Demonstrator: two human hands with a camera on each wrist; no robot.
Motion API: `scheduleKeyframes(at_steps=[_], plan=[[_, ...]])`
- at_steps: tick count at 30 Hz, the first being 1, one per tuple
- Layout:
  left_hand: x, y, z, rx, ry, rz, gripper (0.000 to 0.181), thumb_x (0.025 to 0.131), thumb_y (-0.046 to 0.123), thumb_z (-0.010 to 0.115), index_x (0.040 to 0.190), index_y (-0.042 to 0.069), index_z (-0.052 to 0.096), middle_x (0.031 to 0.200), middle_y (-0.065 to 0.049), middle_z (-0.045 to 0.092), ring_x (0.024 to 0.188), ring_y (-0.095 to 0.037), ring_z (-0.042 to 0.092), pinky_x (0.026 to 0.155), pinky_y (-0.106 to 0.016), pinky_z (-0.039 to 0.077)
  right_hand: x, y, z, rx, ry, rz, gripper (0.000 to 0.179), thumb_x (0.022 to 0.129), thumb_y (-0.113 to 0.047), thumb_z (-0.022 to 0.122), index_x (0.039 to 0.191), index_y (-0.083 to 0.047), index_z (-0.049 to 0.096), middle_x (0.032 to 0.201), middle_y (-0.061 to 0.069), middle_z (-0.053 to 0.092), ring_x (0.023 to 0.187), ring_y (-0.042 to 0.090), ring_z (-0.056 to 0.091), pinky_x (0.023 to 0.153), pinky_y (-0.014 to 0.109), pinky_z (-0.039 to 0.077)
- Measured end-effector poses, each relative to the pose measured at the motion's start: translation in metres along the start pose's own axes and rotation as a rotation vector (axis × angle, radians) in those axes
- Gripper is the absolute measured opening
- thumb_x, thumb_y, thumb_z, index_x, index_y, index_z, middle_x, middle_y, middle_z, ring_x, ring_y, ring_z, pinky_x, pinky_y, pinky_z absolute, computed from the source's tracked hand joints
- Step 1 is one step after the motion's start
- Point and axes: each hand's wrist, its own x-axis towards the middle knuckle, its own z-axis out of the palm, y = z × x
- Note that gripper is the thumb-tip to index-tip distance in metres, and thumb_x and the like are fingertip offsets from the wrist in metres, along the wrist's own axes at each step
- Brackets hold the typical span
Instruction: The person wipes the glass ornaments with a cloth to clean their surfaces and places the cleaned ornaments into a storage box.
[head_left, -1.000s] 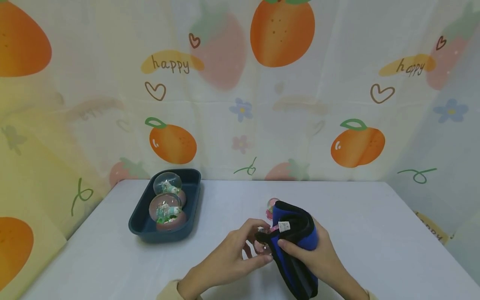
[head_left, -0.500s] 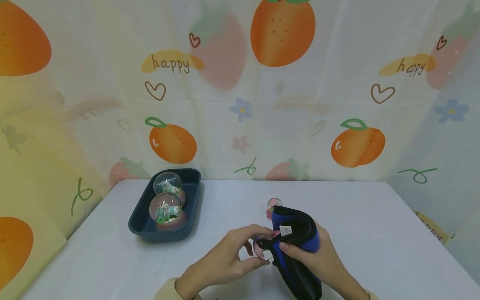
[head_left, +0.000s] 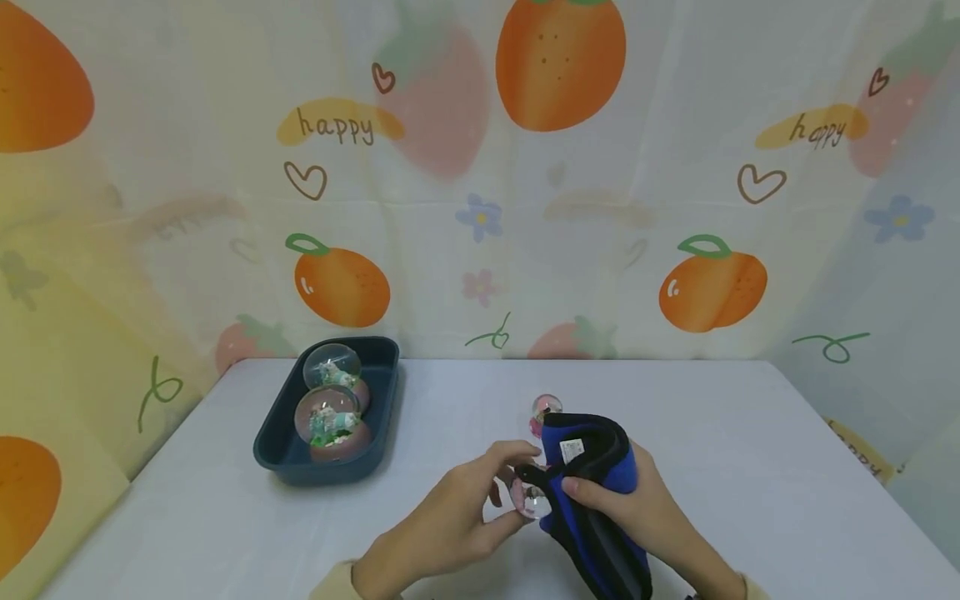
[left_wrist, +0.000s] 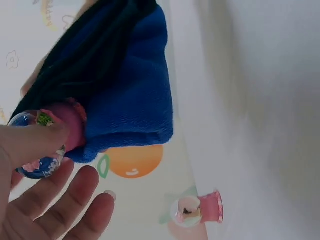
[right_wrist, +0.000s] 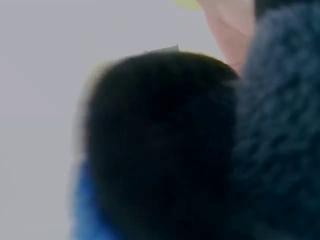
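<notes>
A small snow globe (head_left: 531, 502) with a pink base is pinched between the thumb and fingers of my left hand (head_left: 467, 510). In the left wrist view, the globe's pink base (left_wrist: 74, 124) presses into a folded blue cloth (left_wrist: 132, 85) with black edging. My right hand (head_left: 651, 506) grips that cloth from the right, thumb on top; a white label shows on the fold. Dark, blurred cloth (right_wrist: 160, 145) fills much of the right wrist view. A second small pink-based snow globe (head_left: 546, 407) stands just behind the cloth, partly hidden by it.
A dark blue tray (head_left: 279, 446) stands at the left of the white table (head_left: 457, 408). Inside it lie two larger snow globes (head_left: 341, 442) with pinkish bases. A fruit-patterned curtain (head_left: 480, 250) hangs behind the table.
The cloth has dipped a little and its lower end has swung right. More of the held snow globe's glass shows below the cloth's edge. The tray and the standing globe stay put.
</notes>
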Motion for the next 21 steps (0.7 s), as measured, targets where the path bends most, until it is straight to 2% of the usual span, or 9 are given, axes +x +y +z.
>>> scheduleKeyframes(at_steps=[4, 7, 11, 13, 15, 20, 21], plan=[[0.000, -0.001, -0.001, -0.058, 0.020, -0.071, 0.058, 0.086, 0.015, 0.077, 0.133, 0.017, 0.044, 0.095, -0.002, 0.067, 0.077, -0.007, 0.060, 0.065, -0.016, 0.053, -0.001, 0.000, 0.006, -0.028, 0.089, -0.020, 0.044, 0.089, -0.007, 0.068, 0.129, -0.002, 0.050, 0.105, 0.011, 0.067, 0.085, 0.016, 0.070, 0.071, 0.035, 0.061], [0.001, -0.001, -0.001, -0.078, 0.019, -0.081, 0.051, 0.088, 0.023, 0.076, 0.130, 0.018, 0.047, 0.096, 0.000, 0.067, 0.077, -0.004, 0.057, 0.063, -0.016, 0.052, -0.003, 0.001, 0.010, -0.033, 0.089, -0.060, 0.047, 0.089, -0.005, 0.068, 0.131, -0.004, 0.049, 0.107, 0.012, 0.067, 0.087, 0.017, 0.071, 0.072, 0.035, 0.061], [0.001, 0.000, -0.001, -0.084, 0.044, -0.058, 0.047, 0.087, 0.024, 0.076, 0.126, 0.016, 0.051, 0.103, 0.001, 0.069, 0.080, -0.001, 0.057, 0.065, -0.016, 0.052, -0.003, 0.001, 0.012, -0.045, 0.076, -0.086, 0.047, 0.089, -0.005, 0.068, 0.132, -0.004, 0.049, 0.110, 0.017, 0.066, 0.088, 0.016, 0.071, 0.072, 0.035, 0.061], [0.001, 0.001, -0.001, -0.078, 0.051, -0.027, 0.046, 0.086, 0.021, 0.078, 0.124, 0.015, 0.053, 0.101, 0.002, 0.068, 0.080, -0.003, 0.057, 0.067, -0.016, 0.052, -0.003, 0.001, 0.011, -0.046, 0.074, -0.071, 0.046, 0.090, -0.005, 0.067, 0.132, -0.004, 0.049, 0.109, 0.019, 0.065, 0.087, 0.016, 0.071, 0.071, 0.035, 0.061], [0.002, 0.001, -0.001, -0.049, 0.053, 0.037, 0.046, 0.084, 0.018, 0.079, 0.123, 0.014, 0.054, 0.101, 0.002, 0.065, 0.082, -0.006, 0.057, 0.069, -0.014, 0.052, -0.003, 0.001, 0.009, -0.041, 0.061, -0.048, 0.045, 0.090, -0.006, 0.066, 0.131, -0.002, 0.049, 0.108, 0.018, 0.065, 0.085, 0.016, 0.070, 0.071, 0.035, 0.061], [0.002, 0.002, -0.002, 0.076, 0.076, 0.196, 0.042, 0.079, 0.004, 0.081, 0.114, 0.015, 0.060, 0.117, 0.000, 0.065, 0.099, -0.011, 0.061, 0.083, -0.013, 0.052, 0.002, 0.002, 0.002, 0.047, -0.046, 0.044, 0.040, 0.093, -0.011, 0.062, 0.127, 0.004, 0.048, 0.102, 0.009, 0.068, 0.084, 0.019, 0.071, 0.073, 0.036, 0.061], [0.001, 0.002, -0.002, 0.101, 0.084, 0.211, 0.041, 0.077, 0.001, 0.080, 0.112, 0.015, 0.062, 0.120, -0.001, 0.065, 0.103, -0.011, 0.061, 0.087, -0.015, 0.052, 0.002, 0.001, 0.001, 0.070, -0.067, 0.064, 0.040, 0.094, -0.011, 0.062, 0.127, 0.006, 0.048, 0.102, 0.009, 0.068, 0.085, 0.020, 0.071, 0.074, 0.036, 0.061]])
